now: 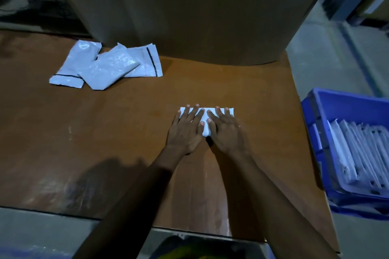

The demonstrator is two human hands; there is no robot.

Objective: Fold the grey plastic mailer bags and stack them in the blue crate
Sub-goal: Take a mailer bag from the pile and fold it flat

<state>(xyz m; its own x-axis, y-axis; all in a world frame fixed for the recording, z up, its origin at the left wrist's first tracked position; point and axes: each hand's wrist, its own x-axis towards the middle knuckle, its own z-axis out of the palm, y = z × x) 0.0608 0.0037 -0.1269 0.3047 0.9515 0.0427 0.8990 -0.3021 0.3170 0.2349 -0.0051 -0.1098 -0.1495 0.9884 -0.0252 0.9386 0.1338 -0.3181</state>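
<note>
Left hand (185, 132), right hand (226, 134), flat, seemingly pressing mailer (206, 129)

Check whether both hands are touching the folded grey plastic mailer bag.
Touching. The head view shows the left hand and right hand pressed flat on the folded grey plastic mailer bag.

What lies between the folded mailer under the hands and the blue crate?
Head view: only bare brown tabletop between folded mailer and blue crate.
</note>
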